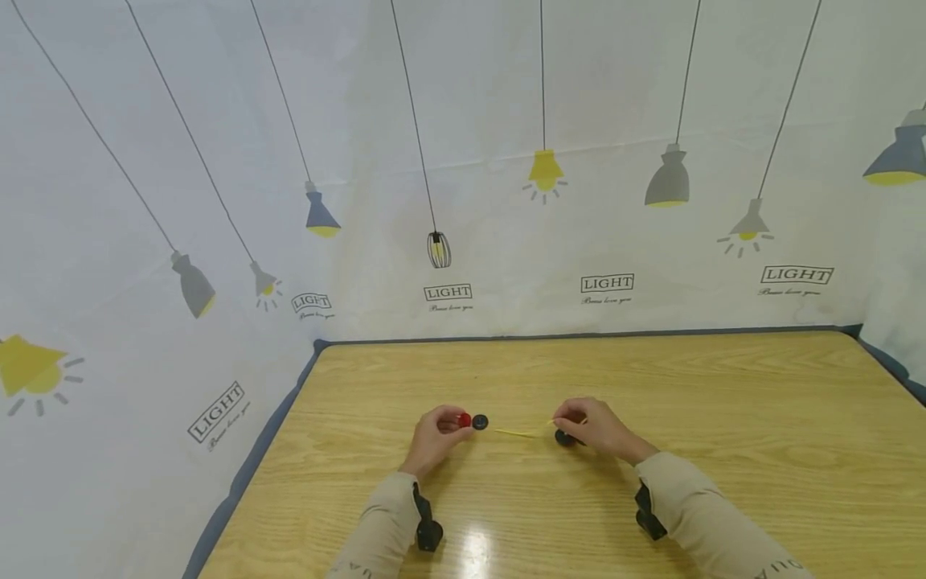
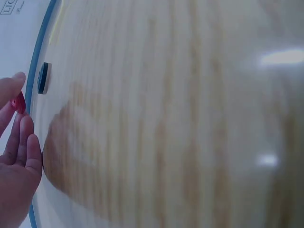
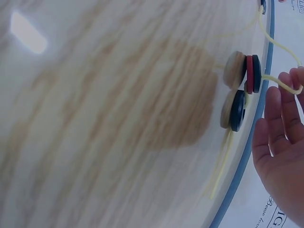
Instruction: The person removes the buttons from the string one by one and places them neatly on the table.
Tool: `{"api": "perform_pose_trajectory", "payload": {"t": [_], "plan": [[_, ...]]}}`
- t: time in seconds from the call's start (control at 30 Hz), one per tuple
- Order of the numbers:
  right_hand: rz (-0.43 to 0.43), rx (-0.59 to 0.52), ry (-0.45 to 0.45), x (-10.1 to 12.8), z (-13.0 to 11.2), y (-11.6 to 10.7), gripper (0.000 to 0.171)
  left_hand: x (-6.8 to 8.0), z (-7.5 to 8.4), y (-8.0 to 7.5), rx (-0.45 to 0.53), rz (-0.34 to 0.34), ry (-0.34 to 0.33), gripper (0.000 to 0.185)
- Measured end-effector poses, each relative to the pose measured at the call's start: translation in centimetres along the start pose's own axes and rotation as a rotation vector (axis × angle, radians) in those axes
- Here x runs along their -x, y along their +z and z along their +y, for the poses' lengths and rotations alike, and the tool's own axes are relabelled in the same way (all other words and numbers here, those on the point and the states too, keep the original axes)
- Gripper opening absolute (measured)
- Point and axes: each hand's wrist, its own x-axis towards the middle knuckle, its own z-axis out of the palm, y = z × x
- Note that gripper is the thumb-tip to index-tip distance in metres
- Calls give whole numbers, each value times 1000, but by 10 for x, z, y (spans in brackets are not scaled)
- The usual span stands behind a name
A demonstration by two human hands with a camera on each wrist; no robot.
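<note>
Pinching a red button (image 1: 464, 420) between thumb and forefinger of the left hand (image 1: 434, 438), low over the wooden table (image 1: 651, 378), with the other fingers loosely curled beside it. Just to its right, lying on the wood and not gripped by anything: a dark button (image 1: 480, 422). Running on rightward from there, a thin yellow cord (image 1: 517, 433), slack on the tabletop between the two hands. At its far end, gripping a loop of that cord in the curled fingertips of the right hand (image 1: 596, 426), with a red-and-dark stack (image 3: 251, 73) and one more dark disc (image 3: 237, 110) just beside the palm, seemingly already strung. Judged as mid-threading: a few buttons on the cord, the red one picked up but not yet on it. Calling next for a meeting of cord end and button hole, so fine aim, a steady pinch on both sides and some slack fed from the right; impossible to tell from these views which way the red button's holes face.
</note>
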Motion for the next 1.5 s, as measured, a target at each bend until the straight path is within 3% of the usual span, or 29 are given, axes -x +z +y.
{"api": "perform_pose_trajectory", "payload": {"t": [0.43, 0.57, 0.83, 1.23, 1.5], "plan": [[3, 3, -6, -1, 1, 2, 13, -7, 1, 3, -116, 76, -32, 29], [-2, 1, -6, -1, 1, 2, 13, -8, 2, 4, -140, 65, -19, 28], [-9, -9, -6, -1, 2, 1, 15, -12, 1, 6, -164, 11, -68, 29], [1, 2, -18, 1, 0, 1, 13, -11, 8, 4, -112, -17, -131, 33], [-6, 5, -5, 1, -2, 1, 13, -10, 8, 4, -103, -13, -133, 34]]}}
